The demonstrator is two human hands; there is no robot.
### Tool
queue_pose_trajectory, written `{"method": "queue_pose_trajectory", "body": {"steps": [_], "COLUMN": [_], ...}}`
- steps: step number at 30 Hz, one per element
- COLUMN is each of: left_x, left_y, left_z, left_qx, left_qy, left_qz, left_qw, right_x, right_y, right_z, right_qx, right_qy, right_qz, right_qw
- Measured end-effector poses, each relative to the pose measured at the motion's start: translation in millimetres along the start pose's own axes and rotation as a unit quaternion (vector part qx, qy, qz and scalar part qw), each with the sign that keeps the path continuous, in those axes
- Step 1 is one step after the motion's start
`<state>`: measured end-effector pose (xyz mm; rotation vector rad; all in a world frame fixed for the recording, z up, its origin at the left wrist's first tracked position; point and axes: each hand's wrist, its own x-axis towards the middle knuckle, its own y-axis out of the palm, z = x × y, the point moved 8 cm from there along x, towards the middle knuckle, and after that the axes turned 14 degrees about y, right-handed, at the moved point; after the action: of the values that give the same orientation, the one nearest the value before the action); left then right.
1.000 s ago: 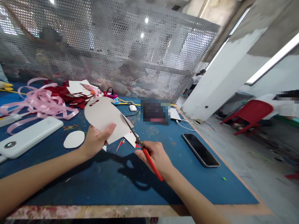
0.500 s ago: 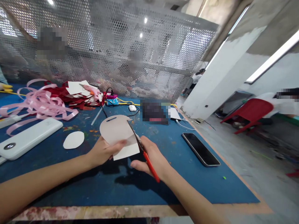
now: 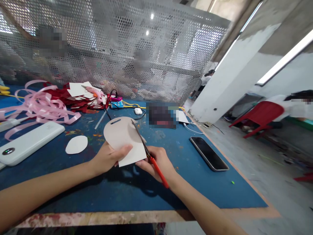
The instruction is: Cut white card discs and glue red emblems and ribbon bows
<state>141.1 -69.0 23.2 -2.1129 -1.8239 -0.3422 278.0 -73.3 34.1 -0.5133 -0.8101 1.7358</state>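
My left hand point(image 3: 111, 157) pinches a piece of white card point(image 3: 124, 138) by its lower left side, thumb on top. The card has a rounded upper edge with a narrow slot near the top left, and a straight-cut bottom. Red-handled scissors point(image 3: 156, 168) are in my right hand point(image 3: 161, 161), fingers wrapped at the handles. Their dark blades lie along the card's right side, pointing up and away. A rounded white cutout point(image 3: 76, 145) rests on the blue table mat point(image 3: 102, 195), left of my left hand.
A white power bank point(image 3: 31, 142) and pink ribbon point(image 3: 44, 102) lie at the left. Behind them is a pile of red and white pieces point(image 3: 85, 96). A phone point(image 3: 209, 153) sits at the right. A perforated metal screen point(image 3: 117, 45) stands at the back; a red chair point(image 3: 261, 116) is beyond.
The scissors have closed further along the card's right edge, and my right thumb has come in toward the fingers. The pointed scrap at the card's top right no longer shows.
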Motion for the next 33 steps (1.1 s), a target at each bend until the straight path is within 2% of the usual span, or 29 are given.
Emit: {"method": "queue_pose_trajectory", "body": {"steps": [4,10,15,18,22,26,29,33], "left_x": [1,4,10,13,23,37,44,46], "left_y": [0.1,-4.7,1.5,4.2,-15.3,-33.9,-43.9,-48.6], "left_z": [2,9,12,15,12,-2,-8,-13], "left_qx": [-0.017,-0.057,-0.186,-0.225,-0.154,-0.013,0.051,0.066], "left_qy": [-0.007,-0.02,-0.022,-0.034,0.003,0.044,0.053,0.083], "left_qz": [-0.006,-0.028,-0.043,-0.035,-0.06,-0.016,0.01,0.02], "left_qw": [1.0,0.998,0.981,0.973,0.986,0.999,0.997,0.994], "right_x": [0,1,2,5,8,9,10,12], "right_y": [-1,-6,-20,-23,-21,-20,-18,-18], "right_z": [2,-6,-5,-9,-10,-10,-13,-15], "right_qx": [0.002,0.018,0.017,0.015,0.04,0.062,0.017,-0.034], "right_qy": [0.016,0.102,0.063,0.063,0.048,0.029,0.038,0.048], "right_qz": [-0.015,-0.054,-0.12,-0.106,-0.035,0.004,0.019,0.011], "right_qw": [1.0,0.993,0.991,0.992,0.997,0.998,0.999,0.998]}}
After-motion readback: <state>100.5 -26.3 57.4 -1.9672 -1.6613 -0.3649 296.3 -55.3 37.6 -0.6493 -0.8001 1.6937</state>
